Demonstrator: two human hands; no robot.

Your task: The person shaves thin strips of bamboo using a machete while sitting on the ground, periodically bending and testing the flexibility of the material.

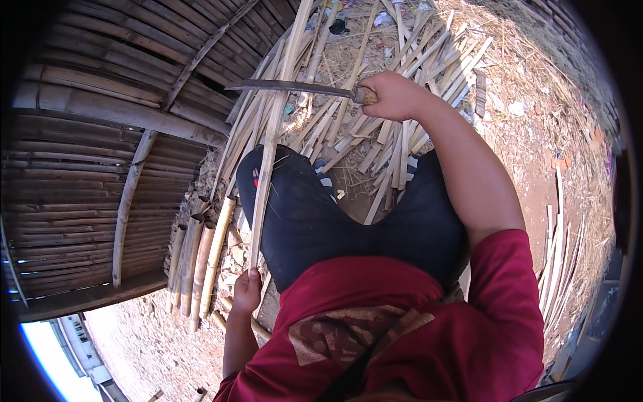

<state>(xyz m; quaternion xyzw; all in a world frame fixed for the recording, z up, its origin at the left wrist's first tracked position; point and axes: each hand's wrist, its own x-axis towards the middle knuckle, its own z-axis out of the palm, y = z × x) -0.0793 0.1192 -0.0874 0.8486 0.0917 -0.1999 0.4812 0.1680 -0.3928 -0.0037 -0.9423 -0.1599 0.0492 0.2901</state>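
**Knife (295,86) crosses a long strip (266,154)**

From my head view, the strip's long axis runs near to far on the left side, passing above the left knee (280,177). My left hand (248,291) is the nearer one, its fingers clamped on the strip's near end. My right hand (388,96), farther out and to the right of the strip, has its fingers wrapped around the knife's handle. The blade points left, nearly square to the strip, well apart from my left hand. I cannot tell whether the edge touches the wood.

More strips lie in a pile (375,144) on the ground, far and between the feet. Bamboo poles (194,254) stand left of my left hand. I make out no containers.
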